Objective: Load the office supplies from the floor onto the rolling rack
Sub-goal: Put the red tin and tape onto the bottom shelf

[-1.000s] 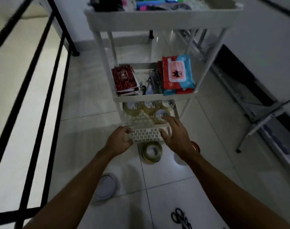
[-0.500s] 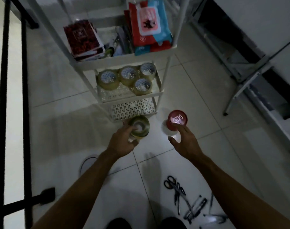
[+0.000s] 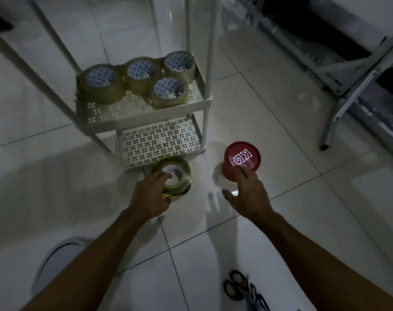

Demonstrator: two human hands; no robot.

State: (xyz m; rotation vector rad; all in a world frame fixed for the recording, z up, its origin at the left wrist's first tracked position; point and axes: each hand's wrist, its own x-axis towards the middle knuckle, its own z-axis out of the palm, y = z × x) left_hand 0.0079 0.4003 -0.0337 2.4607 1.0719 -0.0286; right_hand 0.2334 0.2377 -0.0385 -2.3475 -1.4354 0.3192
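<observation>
The white rolling rack (image 3: 144, 113) stands ahead on the tiled floor. Several brownish tape rolls (image 3: 137, 79) sit on its lower perforated shelf; the bottom shelf (image 3: 159, 140) holds nothing. In front of the rack a yellow-green tape roll (image 3: 178, 173) stands on the floor, and my left hand (image 3: 149, 194) grips it, fingers curled over its rim and into the core. To the right is a jar with a red lid (image 3: 242, 157) marked in white letters. My right hand (image 3: 247, 191) reaches round its near side, fingers on the lid's edge.
Black-handled scissors and pens (image 3: 242, 288) lie on the floor at the bottom right. A pale round object (image 3: 56, 261) lies bottom left under my left forearm. A metal frame (image 3: 348, 86) stands to the right.
The camera dropped closer to the floor. My hands left the rack's bottom shelf; the left closed round the floor tape roll, the right came onto the red-lidded jar.
</observation>
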